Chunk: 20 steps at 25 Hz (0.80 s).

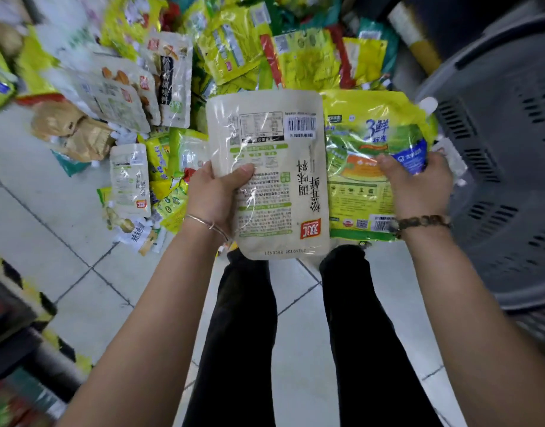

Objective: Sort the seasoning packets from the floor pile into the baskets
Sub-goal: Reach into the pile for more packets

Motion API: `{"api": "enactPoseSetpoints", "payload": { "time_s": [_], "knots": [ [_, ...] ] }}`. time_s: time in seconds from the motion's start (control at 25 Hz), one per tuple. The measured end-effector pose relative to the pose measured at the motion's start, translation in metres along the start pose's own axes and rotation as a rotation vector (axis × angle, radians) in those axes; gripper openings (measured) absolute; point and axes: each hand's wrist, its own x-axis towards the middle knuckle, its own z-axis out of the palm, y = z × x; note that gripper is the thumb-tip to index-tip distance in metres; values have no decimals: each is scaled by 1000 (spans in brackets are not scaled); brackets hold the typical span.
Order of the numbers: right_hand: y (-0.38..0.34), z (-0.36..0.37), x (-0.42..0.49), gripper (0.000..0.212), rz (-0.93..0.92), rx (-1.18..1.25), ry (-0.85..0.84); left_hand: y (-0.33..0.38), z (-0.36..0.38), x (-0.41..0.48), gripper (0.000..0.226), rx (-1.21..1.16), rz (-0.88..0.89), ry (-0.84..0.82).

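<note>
1. Pale tiled floor with dark grout lines, seen from above; the edges of the view are blurred
2. Grey plastic basket with slotted walls, standing at the right, just beside the person's right arm
3. Pile of seasoning packets spread over the floor from the left to the top of the view, mostly yellow-green pouches with some cream and brown ones
4. Legs in black trousers, standing apart on the tiles below the two raised packets
5. Cream packet, held upright above the floor in front of the pile, back panel and barcode towards the camera, print upside down; its right edge overlaps the neighbouring pouch
6. Yellow-green packet with a white corner spout, held just right of the cream one and left of the basket
7. Left hand, gripping the cream packet at its left edge, thumb pressed on the face, fingers hidden behind
8. Right hand, gripping the yellow-green packet at its right edge, thumb on the front, fingers curled round behind
9. Beaded bracelet on the right wrist
10. Thin metal bangle on the left wrist
</note>
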Motion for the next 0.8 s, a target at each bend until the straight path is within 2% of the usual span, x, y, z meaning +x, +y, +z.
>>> {"api": "enactPoseSetpoints", "payload": {
  "time_s": [0.28,0.56,0.8],
  "knots": [
    [4,-116,25,29,90,161,127,28,107,-35,15,77,51,-141],
    [75,-208,84,36,194,193,323,4,242,-33,17,216,139,-262],
    [163,-224,142,45,369,185,477,-58,338,15,14,593,253,-290]
  ]
}}
